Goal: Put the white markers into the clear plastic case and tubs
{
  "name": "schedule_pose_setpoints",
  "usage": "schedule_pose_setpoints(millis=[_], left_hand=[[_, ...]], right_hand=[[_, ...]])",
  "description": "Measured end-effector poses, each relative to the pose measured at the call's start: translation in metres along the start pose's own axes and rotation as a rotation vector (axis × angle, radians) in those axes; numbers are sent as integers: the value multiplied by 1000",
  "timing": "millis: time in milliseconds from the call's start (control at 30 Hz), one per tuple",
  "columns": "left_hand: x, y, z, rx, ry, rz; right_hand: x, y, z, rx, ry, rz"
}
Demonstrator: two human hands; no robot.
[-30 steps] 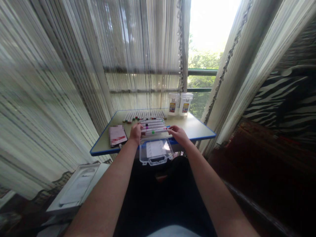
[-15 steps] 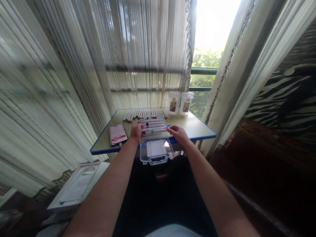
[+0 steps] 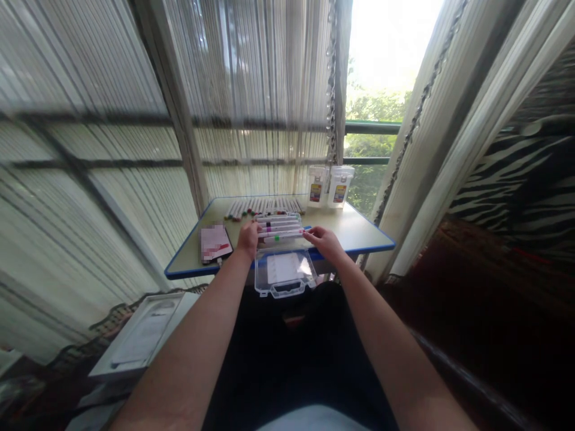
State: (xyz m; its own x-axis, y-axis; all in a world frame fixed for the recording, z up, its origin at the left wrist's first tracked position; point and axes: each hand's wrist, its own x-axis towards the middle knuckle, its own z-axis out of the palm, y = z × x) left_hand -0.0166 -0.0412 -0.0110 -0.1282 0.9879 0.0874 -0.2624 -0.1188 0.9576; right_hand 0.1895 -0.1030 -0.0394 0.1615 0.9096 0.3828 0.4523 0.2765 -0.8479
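A clear plastic marker case (image 3: 287, 292) lies open at the table's front edge. Its transparent lid, with a carry handle, hangs towards me. Several white markers (image 3: 283, 227) with purple, black, green and pink marks lie crosswise in the case's other half. My left hand (image 3: 248, 239) is closed around the left side of the case, by the markers' ends; its fingertips are partly hidden. On the right, my right hand (image 3: 326, 242) pinches the pink end of one marker. Behind the case, a row of white markers (image 3: 269, 207) with coloured ends lies on the table.
The blue-edged table (image 3: 368, 238) stands before a curtained window. Two clear lidded containers (image 3: 340, 188) with labels stand at its back right. A pink-and-white card or phone, partly blurred (image 3: 216, 242), lies at the left. Below, an open white box (image 3: 144, 335) sits left of the table.
The view has shifted slightly and the curtains at the left hang differently. Both hands stay in nearly the same place at the marker case.
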Motion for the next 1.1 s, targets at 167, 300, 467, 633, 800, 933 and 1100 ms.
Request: schedule_pose_setpoints(millis=[167,300,467,633,800,933,1100], left_hand=[[-1,1,-1,83,-48,37],[-1,1,0,61,-57,25],[-1,1,0,54,-62,13],[-2,2,-1,92,-51,32],[-1,1,-1,104,-42,50],[0,1,0,99,-48,60],[0,1,0,95,-49,44]], right_hand=[[1,-1,2,-1,-7,1],[0,-3,2,-9,-2,5],[-4,-7,1,-7,-14,-10],[-5,-6,-1,30,-29,-18],[-2,0,-2,86,-51,-10],[-2,0,-1,66,-43,-14],[-3,-3,0,59,-39,-15]])
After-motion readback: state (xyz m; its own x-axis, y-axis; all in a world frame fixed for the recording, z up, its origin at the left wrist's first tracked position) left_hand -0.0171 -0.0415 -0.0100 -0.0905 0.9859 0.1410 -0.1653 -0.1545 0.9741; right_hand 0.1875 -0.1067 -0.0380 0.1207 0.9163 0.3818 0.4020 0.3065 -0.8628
